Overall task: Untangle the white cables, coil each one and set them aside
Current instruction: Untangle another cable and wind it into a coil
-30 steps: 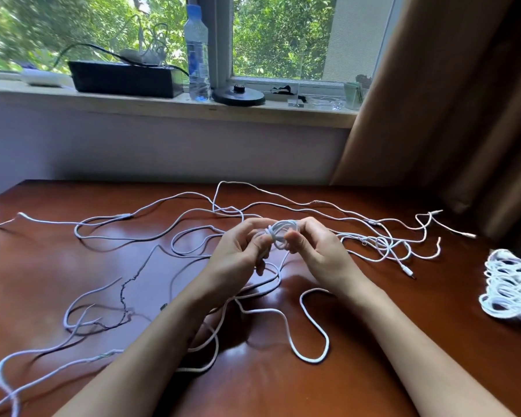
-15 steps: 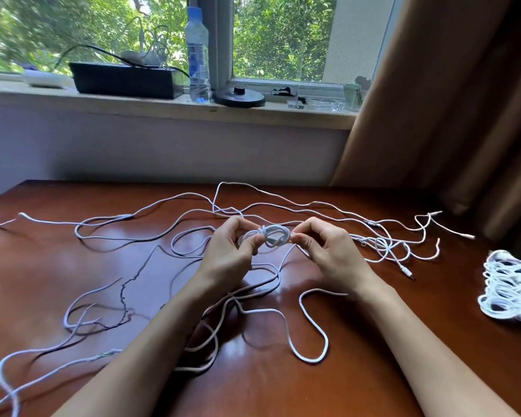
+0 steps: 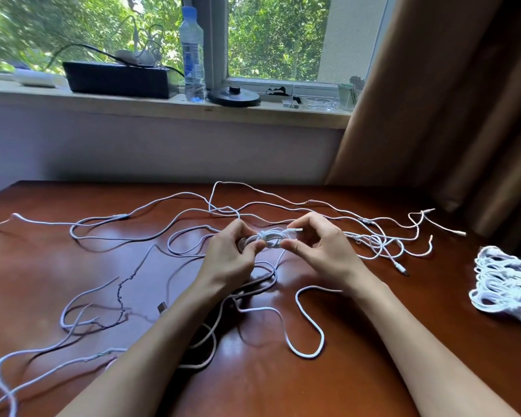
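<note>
Polished wooden table (image 3: 57,266) beneath a window sill, strewn with loose white cables (image 3: 306,355). At centre we see the left hand (image 3: 229,257) pinching a small coil (image 3: 271,237), and the right hand (image 3: 322,251) pinching its other side beside the free plug (image 3: 295,229). We judge the wrap nearly finished. Next, tuck the plug and carry the coil to the coiled pile (image 3: 506,284) at right.

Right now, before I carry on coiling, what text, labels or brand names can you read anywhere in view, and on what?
Label on the water bottle: blue print, too blurred to read.
On the black box on the sill: no text visible.
On the coiled cable: no markings visible.
Nothing else carries legible text.
</note>
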`<act>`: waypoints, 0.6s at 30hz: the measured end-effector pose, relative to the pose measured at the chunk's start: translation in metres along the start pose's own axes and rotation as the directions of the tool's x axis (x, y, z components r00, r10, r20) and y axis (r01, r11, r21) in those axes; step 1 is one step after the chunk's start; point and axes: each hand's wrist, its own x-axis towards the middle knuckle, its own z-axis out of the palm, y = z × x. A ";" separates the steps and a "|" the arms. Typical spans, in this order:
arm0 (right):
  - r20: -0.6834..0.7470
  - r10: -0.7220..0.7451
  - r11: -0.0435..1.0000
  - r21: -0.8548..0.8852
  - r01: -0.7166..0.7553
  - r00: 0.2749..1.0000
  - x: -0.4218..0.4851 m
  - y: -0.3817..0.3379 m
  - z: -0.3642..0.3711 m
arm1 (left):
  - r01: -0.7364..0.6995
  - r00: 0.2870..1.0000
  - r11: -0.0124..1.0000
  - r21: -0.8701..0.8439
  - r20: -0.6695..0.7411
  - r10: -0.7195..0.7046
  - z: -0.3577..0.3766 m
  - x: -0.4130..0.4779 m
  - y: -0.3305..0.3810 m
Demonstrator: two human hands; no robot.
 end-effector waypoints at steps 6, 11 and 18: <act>-0.071 -0.003 0.986 -0.169 -0.009 0.997 0.002 0.004 -0.008 | -0.033 0.999 0.999 -0.026 0.037 0.034 0.004 0.002 0.006; -0.121 0.027 0.963 -0.262 -0.058 0.992 -0.008 0.010 -0.023 | -0.076 0.991 0.996 0.043 0.113 0.071 0.007 0.009 0.006; -0.166 0.040 0.938 -0.333 -0.094 0.985 -0.037 0.011 -0.054 | -0.234 0.952 0.960 0.152 0.236 0.195 0.031 0.012 0.026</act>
